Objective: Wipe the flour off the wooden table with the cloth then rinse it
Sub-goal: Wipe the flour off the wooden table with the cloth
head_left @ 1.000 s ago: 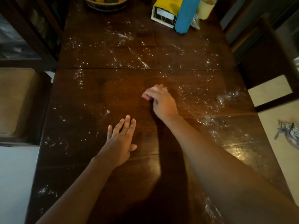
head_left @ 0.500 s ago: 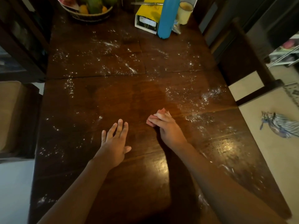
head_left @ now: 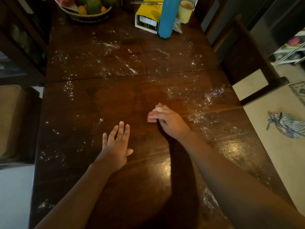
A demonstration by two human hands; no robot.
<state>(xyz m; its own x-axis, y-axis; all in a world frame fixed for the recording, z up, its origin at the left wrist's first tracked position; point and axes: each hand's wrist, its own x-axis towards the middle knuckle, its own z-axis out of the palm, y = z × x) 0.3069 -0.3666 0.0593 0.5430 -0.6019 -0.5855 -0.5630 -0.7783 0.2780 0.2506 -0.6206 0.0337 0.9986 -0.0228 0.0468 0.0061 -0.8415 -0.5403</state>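
My right hand presses a small pink cloth flat against the dark wooden table, near its middle. Only the cloth's left edge shows beyond my fingers. My left hand lies palm down on the wood to the left and nearer me, fingers spread, holding nothing. White flour is scattered to the right of the cloth, across the far half of the table and along the left edge. A strip around the cloth looks bare of flour.
At the far end stand a fruit basket, a yellow box, a blue bottle and a cream cup. A dark chair stands on the right and a padded seat on the left. A striped rag lies on the floor.
My right hand has pulled the cloth toward me across the table's middle. The left hand has stayed in place. The view has tilted up, showing more of the far end.
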